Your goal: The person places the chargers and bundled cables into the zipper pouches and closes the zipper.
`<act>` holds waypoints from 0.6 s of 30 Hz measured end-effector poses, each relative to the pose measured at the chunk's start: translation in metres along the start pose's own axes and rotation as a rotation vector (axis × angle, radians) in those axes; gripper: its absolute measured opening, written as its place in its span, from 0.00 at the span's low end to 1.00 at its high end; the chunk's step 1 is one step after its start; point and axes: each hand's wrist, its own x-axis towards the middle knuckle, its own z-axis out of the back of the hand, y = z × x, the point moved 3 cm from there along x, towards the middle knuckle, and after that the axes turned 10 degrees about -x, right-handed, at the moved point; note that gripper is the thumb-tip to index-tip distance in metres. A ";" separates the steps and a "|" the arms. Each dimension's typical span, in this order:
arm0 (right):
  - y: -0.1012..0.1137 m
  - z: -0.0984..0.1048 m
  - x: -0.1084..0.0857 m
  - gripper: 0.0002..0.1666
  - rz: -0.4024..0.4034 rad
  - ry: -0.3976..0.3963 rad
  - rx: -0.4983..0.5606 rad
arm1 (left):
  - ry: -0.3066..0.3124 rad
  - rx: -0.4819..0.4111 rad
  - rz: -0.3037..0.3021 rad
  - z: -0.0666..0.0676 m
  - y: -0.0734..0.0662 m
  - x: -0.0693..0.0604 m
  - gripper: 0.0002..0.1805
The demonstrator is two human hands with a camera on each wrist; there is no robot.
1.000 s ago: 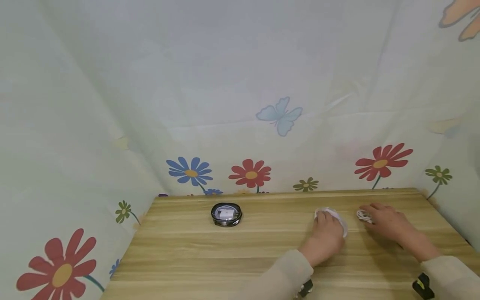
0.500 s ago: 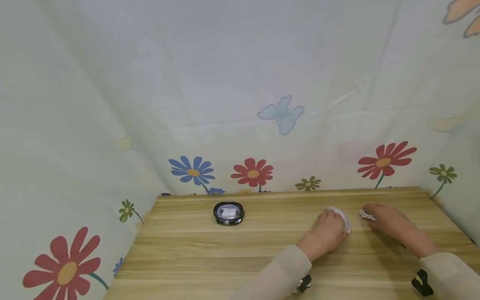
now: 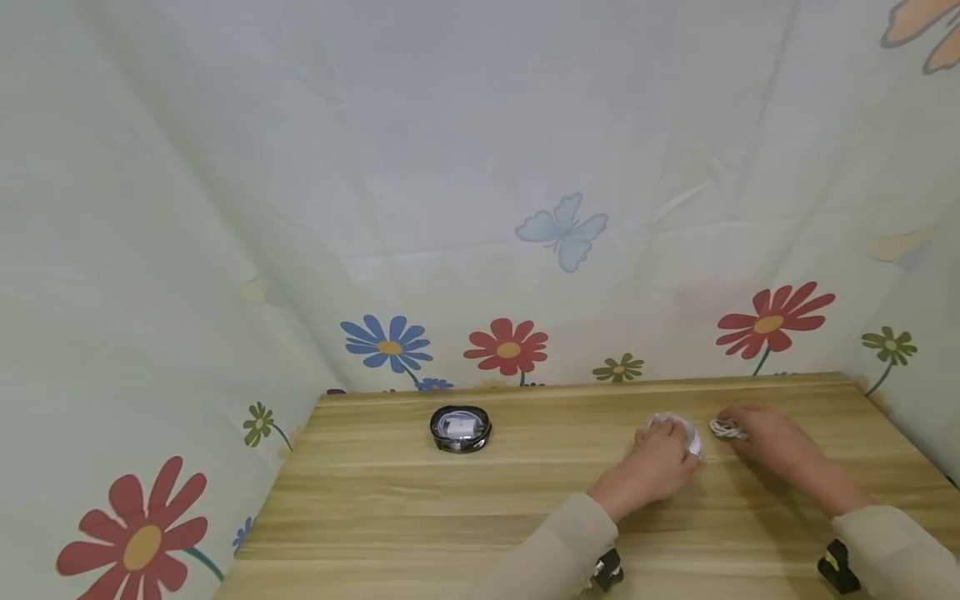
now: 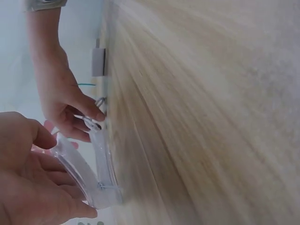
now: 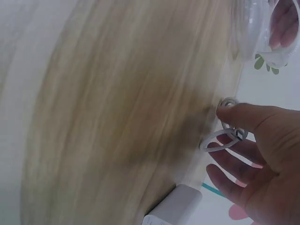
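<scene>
bare right hand point(image 3: 776, 448) in beige sleeve point(image 3: 892, 546) pinches a coiled white cable point(image 3: 724, 429); bare left hand point(image 3: 654, 465) curls left of it.

Wide lane btwn blk bundle point(image 3: 461, 430) & clear pkg point(image 3: 692, 435), then 1 narrow gap to wht cable point(image 3: 725, 429).

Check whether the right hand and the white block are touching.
Apart. The right wrist view shows a gap, with backdrop visible between the right hand and the white block.

Pale flowered backdrop point(image 3: 450, 150) (a blue butterfly point(image 3: 562, 232) included) — wood-grain table point(image 3: 420, 517) below.
</scene>
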 end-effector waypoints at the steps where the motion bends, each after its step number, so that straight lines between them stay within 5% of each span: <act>1: 0.000 -0.001 0.001 0.19 0.004 -0.001 0.003 | -0.007 -0.011 -0.001 0.000 0.001 0.000 0.30; 4: 0.001 0.000 0.003 0.19 0.015 -0.002 0.010 | -0.036 -0.008 -0.015 -0.001 0.002 0.000 0.30; 11: 0.005 0.005 0.008 0.11 0.041 -0.004 0.003 | -0.068 0.206 -0.134 -0.003 0.000 0.000 0.20; 15: 0.005 0.005 0.009 0.09 0.056 -0.014 -0.002 | -0.086 0.209 -0.114 -0.005 -0.001 0.000 0.25; 18: 0.007 0.007 0.009 0.08 0.049 -0.017 0.004 | -0.116 0.206 -0.116 -0.004 -0.002 0.000 0.19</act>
